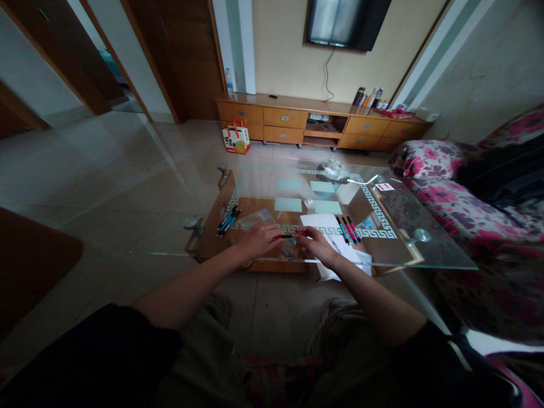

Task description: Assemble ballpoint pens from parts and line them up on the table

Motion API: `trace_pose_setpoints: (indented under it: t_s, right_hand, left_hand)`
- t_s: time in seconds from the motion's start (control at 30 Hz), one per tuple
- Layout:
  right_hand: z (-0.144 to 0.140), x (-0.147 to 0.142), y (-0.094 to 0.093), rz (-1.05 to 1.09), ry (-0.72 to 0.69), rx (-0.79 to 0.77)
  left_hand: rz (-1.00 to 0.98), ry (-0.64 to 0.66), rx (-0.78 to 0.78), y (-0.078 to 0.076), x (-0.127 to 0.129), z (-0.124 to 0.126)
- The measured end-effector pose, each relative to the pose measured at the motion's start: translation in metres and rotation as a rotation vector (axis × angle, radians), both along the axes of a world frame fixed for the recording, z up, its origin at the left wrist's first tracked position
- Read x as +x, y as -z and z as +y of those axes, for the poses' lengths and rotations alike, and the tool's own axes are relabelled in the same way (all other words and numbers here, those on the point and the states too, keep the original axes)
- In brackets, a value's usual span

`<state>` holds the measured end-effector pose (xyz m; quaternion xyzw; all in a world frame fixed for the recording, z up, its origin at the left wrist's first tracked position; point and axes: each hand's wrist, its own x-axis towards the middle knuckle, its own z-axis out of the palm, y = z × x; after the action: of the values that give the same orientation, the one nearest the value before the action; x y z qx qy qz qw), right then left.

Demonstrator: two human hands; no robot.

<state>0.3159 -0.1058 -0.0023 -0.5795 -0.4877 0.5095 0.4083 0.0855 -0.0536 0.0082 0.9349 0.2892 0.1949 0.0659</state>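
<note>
Above the near edge of the glass table (263, 258), my left hand (258, 240) is closed around one end of a dark pen (287, 236) with a reddish part. My right hand (315, 243) has its fingertips closed at the pen's other end. The pen lies level between the two hands. Left of my left hand is a group of blue and black pens (228, 221). On the right, several pens (347, 229) in blue, black and red lie side by side by white paper sheets (318, 221). The fingertips are too small to see in detail.
A clear plastic sleeve (259, 217) lies behind my left hand. Farther back on the table are a bagged bowl (331, 170) and a red-and-white card (385, 187). A flowered sofa (437, 195) stands to the right. A paper bag (236, 139) stands by the low cabinet (284, 118).
</note>
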Motion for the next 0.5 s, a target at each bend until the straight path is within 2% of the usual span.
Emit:
trace_pose_setpoints:
  t_s: [0.1, 0.2, 0.5]
  right_hand:
    - [0.002, 0.003, 0.006, -0.064, -0.031, -0.062]
    - [0.004, 0.006, 0.010, -0.083, -0.044, -0.057]
    - [-0.001, 0.002, -0.003, 0.006, -0.021, 0.020]
  left_hand:
    - [0.001, 0.000, 0.007, 0.000, 0.000, 0.000]
    - [-0.005, -0.006, 0.017, 0.000, 0.000, 0.000]
    - [-0.028, 0.012, 0.006, 0.000, -0.001, 0.001]
